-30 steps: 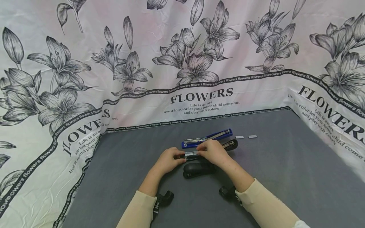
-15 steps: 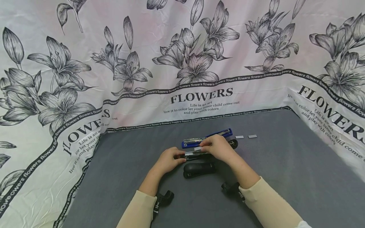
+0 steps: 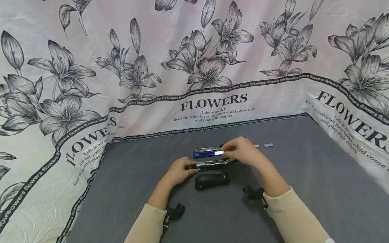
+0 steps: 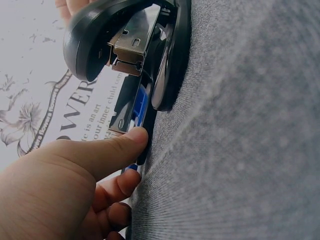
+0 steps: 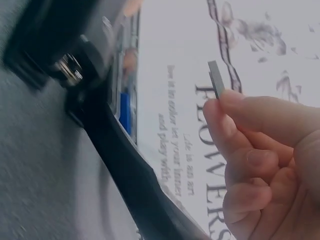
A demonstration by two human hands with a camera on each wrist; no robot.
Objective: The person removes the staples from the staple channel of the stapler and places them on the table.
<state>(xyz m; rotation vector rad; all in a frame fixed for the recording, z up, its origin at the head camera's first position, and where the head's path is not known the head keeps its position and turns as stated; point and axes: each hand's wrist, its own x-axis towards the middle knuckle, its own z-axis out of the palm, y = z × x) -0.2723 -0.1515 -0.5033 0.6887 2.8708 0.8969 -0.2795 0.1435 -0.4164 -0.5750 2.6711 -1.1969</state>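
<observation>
Staple strip (image 3: 218, 153), right hand (image 3: 242, 151) pinching it, left hand (image 3: 179, 171) gripping unfolded black stapler (image 3: 211, 163)

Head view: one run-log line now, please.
left hand: holds unfolded black stapler; right hand: pinches silver staple strip; rounded black stapler: nearest stapler; unfolded blue stapler: farthest stapler

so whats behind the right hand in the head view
A blue stapler, left part showing, and a pale strip peeking out at right. The right hand mostly covers their other ends and some of the open black stapler.
</observation>
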